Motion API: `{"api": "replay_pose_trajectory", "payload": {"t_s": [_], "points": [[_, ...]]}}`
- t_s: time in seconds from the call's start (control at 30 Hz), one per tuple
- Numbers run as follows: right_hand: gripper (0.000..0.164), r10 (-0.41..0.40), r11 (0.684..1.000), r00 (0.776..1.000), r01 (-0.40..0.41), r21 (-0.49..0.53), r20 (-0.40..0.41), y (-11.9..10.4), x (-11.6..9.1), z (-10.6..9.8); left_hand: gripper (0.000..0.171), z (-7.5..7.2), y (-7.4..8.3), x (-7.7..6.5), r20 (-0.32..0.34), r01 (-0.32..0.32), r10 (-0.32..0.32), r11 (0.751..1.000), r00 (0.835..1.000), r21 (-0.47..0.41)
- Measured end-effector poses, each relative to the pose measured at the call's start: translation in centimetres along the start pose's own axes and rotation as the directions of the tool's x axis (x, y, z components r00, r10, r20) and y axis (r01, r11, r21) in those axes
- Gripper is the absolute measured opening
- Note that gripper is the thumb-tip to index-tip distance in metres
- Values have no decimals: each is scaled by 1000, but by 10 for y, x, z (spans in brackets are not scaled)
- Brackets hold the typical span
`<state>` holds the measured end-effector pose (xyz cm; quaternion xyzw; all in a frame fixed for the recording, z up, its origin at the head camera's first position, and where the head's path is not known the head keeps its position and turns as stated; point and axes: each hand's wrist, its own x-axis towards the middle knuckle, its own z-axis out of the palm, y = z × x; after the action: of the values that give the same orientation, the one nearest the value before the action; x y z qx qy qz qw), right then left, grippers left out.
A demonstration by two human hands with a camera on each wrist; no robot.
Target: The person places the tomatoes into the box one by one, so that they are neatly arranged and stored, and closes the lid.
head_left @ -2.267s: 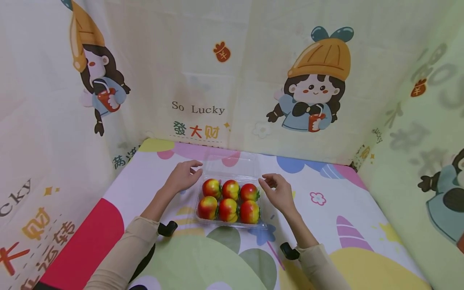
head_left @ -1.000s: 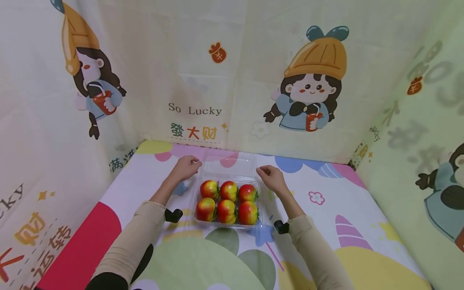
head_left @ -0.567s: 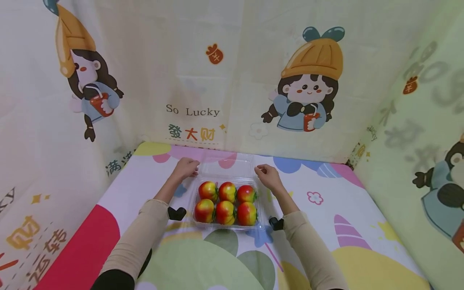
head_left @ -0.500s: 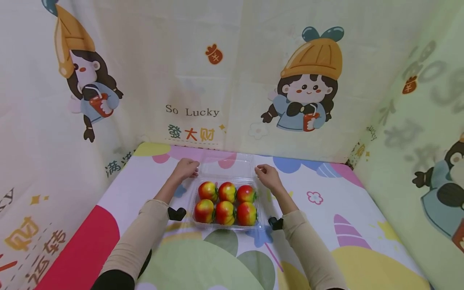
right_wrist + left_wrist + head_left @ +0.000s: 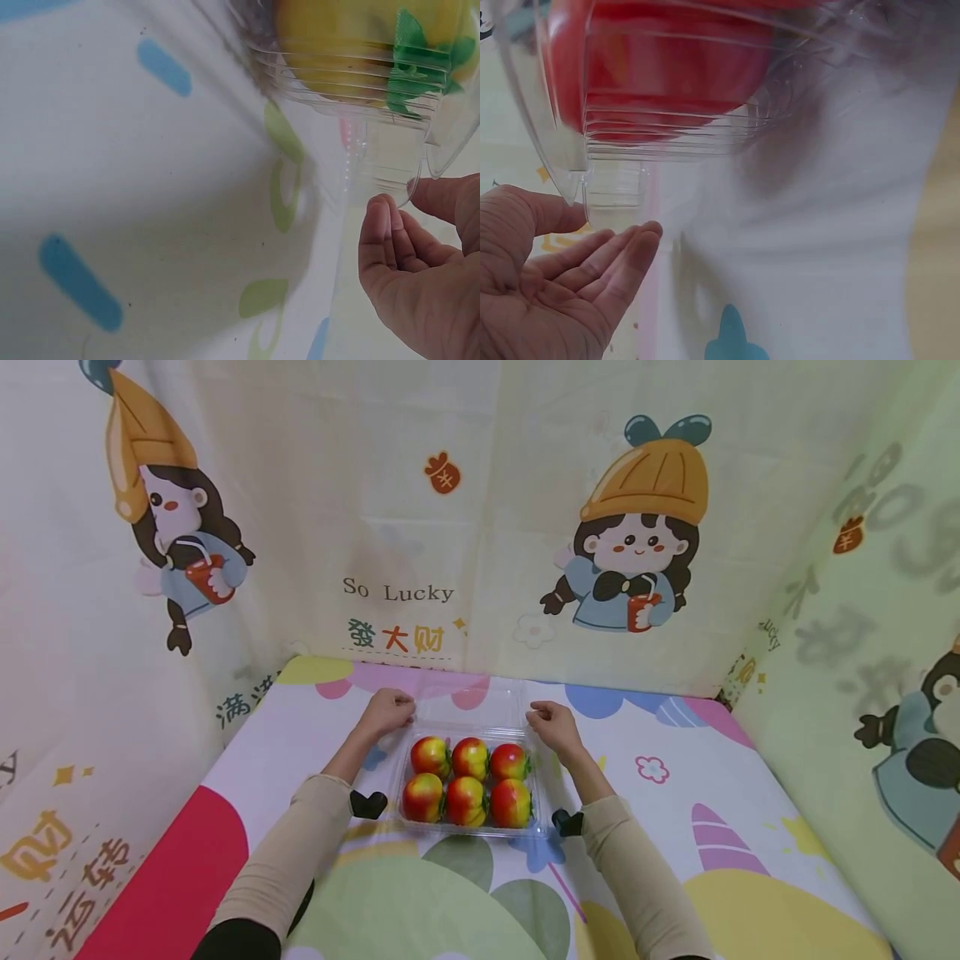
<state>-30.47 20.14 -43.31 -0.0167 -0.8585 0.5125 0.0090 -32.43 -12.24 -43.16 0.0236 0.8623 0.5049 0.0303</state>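
A clear plastic clamshell box [image 5: 468, 835] stands on the table with several glossy red-and-yellow fruits [image 5: 467, 800] in its base, lying in two rows. Green leaves [image 5: 424, 64] show on one fruit. The raised transparent lid [image 5: 471, 706] is at the far side of the base. At the lid's left edge is my left hand [image 5: 387, 712]; in the left wrist view its thumb touches the plastic, while the fairly straight fingers [image 5: 619, 274] stay apart from the thumb. My right hand [image 5: 555, 727] pinches the lid's right edge between thumb and fingertips [image 5: 381, 214].
A colourful printed cloth [image 5: 442, 910] covers the table. Behind and to both sides hang printed curtains [image 5: 510, 552], close to the table's back edge. Dark wrist cameras [image 5: 369, 805] sit near both sleeves.
Both hands have moved inward and slightly farther back to the lid's sides since the earliest frame. Over the last half second they have shifted little. The fruits keep their places in the box.
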Motion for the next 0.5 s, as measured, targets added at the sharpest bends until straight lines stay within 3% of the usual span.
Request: {"api": "replay_pose_trajectory", "payload": {"t_s": [0.5], "points": [[41,-92,995,993,94,30,-76,-2,2,0,36,0,2,0,-74,-154,154,988,985,7]]}}
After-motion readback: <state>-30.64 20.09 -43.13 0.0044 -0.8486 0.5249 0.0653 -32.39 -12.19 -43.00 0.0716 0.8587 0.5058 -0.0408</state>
